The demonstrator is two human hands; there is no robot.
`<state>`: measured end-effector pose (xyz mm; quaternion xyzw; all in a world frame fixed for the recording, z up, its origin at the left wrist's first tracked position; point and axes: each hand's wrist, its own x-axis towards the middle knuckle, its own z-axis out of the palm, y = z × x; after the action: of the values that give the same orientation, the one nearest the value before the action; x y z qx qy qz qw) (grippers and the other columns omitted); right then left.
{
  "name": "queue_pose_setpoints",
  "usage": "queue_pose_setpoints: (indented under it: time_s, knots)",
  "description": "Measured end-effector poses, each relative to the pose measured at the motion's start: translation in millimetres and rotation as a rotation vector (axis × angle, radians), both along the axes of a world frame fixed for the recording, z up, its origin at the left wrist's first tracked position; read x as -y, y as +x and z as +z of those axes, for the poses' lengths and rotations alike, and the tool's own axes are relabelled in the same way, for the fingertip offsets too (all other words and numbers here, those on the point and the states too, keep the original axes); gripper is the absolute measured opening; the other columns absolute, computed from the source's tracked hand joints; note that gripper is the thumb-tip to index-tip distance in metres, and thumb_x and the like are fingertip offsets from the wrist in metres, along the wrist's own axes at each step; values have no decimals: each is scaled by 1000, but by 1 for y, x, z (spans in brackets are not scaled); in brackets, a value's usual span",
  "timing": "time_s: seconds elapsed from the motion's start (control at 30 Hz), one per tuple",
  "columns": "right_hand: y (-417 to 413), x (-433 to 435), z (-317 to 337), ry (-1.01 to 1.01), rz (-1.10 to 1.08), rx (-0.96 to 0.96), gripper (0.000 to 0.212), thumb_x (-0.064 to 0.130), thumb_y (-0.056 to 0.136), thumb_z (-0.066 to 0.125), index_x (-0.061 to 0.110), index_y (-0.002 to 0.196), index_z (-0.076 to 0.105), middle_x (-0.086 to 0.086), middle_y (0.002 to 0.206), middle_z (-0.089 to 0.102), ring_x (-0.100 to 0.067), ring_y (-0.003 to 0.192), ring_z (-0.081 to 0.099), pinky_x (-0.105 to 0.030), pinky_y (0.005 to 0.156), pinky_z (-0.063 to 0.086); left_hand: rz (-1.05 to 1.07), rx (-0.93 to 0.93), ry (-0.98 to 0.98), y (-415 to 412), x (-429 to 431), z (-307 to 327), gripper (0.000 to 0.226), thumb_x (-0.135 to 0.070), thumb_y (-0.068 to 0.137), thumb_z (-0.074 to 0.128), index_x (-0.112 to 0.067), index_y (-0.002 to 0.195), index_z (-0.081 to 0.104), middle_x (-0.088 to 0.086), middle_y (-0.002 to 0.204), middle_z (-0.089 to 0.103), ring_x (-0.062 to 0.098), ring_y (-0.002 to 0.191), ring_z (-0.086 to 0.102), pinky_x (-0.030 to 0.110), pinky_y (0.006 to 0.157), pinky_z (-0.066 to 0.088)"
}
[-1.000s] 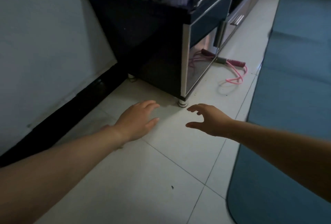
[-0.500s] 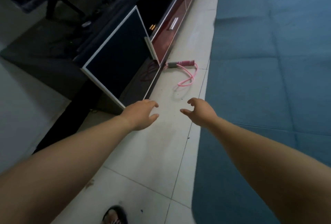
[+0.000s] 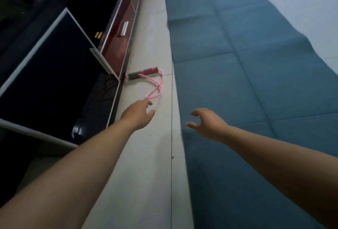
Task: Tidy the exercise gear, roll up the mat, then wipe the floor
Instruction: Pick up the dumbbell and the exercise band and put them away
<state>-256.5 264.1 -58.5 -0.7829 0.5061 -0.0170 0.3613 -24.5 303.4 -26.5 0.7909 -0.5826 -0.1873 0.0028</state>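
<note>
Left hand (image 3: 138,116) grip empty, near jump rope (image 3: 154,87); right hand (image 3: 207,123) empty, seemingly above mat (image 3: 247,82).

a: how much of the pink jump rope (image 3: 154,87) shows?
b: one handle and a loop. the rest runs under the dark cabinet (image 3: 60,67) and is hidden.
a: and the cabinet?
b: cut off by the left and top edges; its inside is too dark to tell.
a: the blue mat (image 3: 247,82) beside the rope?
b: its near end runs off the bottom edge.
</note>
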Motion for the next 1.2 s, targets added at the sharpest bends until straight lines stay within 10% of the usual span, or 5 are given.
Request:
queue_pose_setpoints:
  time_s: [0.63,1.2]
  knots:
    - [21,-10,-35,45,-265,19,48,42,86,62,17,125,52,0,129,54,-14,115,51,-21,90,36,67,-47,-60,35,58,-92,60,-26,94,49,-19,147,21,3,156,18,27,142,19,44,106,35]
    - [18,7,-29,60,-52,161,51,43,85,62,17,127,51,0,132,53,-15,118,50,-26,94,39,7,-67,-239,7,-9,-30,18,-27,94,52,-18,106,61,-2,100,63,15,89,58,28,70,45]
